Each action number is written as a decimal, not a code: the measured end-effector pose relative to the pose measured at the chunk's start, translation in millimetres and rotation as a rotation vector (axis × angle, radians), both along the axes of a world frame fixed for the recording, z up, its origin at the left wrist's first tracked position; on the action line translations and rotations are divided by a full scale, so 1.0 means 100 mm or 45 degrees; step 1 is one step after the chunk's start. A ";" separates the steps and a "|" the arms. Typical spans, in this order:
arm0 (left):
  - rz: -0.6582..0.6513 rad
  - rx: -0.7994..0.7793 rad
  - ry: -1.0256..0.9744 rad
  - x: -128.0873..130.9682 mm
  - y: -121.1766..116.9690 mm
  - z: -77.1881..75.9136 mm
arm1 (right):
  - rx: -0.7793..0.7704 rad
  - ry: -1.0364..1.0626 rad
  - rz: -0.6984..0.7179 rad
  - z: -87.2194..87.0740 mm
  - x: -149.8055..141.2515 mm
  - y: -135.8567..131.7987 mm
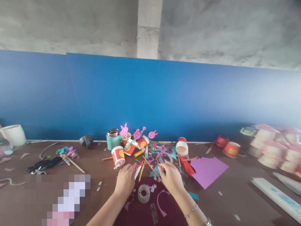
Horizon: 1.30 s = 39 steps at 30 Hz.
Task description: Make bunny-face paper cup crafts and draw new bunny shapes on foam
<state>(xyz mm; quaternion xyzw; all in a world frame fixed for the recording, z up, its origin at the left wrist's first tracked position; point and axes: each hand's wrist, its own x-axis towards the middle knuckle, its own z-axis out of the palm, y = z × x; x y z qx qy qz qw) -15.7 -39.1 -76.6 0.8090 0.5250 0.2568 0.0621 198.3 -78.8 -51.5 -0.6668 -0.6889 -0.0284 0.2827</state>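
Note:
My left hand (pixel 125 180) is low over the table, its back up and fingers stretched forward, beside a white strip (pixel 137 172); its fingertips are partly hidden. My right hand (pixel 172 177) is bent inward, with a thin wooden stick (pixel 151 168) running from its curled fingers toward the upper left. Between the hands lie a yellow strip (pixel 141 173) and paper scraps. A roll of clear tape (pixel 144 193) rests nearer to me on a dark red sheet (pixel 147 216). Just beyond the right hand is a clear ring (pixel 164 158).
Several red paper cups (pixel 118 156) with pink paper figures (pixel 137 134) stand beyond the hands, near a teal canister (pixel 113 139). Purple paper (pixel 209 171) and red scissors handles (pixel 188 166) lie right. Stacked cups (pixel 274 147) are far right. A blue partition (pixel 150 97) closes the back.

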 end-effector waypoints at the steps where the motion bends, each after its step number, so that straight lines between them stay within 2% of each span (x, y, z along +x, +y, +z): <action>1: 0.043 -0.038 0.013 -0.02 0.03 -0.03 | -0.067 -0.026 -0.083 0.00 0.04 0.01; 4: 0.140 -0.090 0.058 -0.04 0.07 -0.11 | -0.270 -0.066 -0.221 -0.01 0.10 0.01; 7: 0.194 -0.068 0.080 -0.03 0.06 -0.12 | -0.407 -0.081 -0.265 0.01 0.05 0.00; 10: 0.141 -0.001 0.037 -0.01 0.02 -0.10 | -0.441 -0.100 -0.251 0.02 -0.01 -0.02; 15: -0.018 0.124 -0.107 0.00 -0.01 -0.05 | -0.382 -0.096 -0.212 0.02 -0.02 -0.04; 18: -0.181 0.141 -0.157 -0.01 -0.06 0.02 | -0.363 -0.084 -0.228 0.02 0.00 -0.05; 22: -0.637 0.039 -0.090 0.00 -0.17 0.14 | -0.354 -0.081 -0.263 0.01 0.02 -0.07; 24: -0.737 -0.020 -0.033 0.03 -0.22 0.15 | -0.336 -0.109 -0.261 0.00 0.03 -0.06; 26: -0.701 -0.038 -0.002 0.07 -0.25 0.14 | -0.309 -0.162 -0.285 -0.03 0.05 -0.04; 30: -0.513 0.027 -0.007 0.10 -0.21 0.07 | -0.278 -0.208 -0.376 -0.07 0.13 0.03; 34: -0.309 0.136 -0.057 0.10 -0.17 0.05 | -0.276 -0.190 -0.445 0.00 0.29 0.05; 39: -0.325 0.149 -0.102 0.11 -0.18 0.06 | -0.397 -0.212 -0.642 0.19 0.64 -0.02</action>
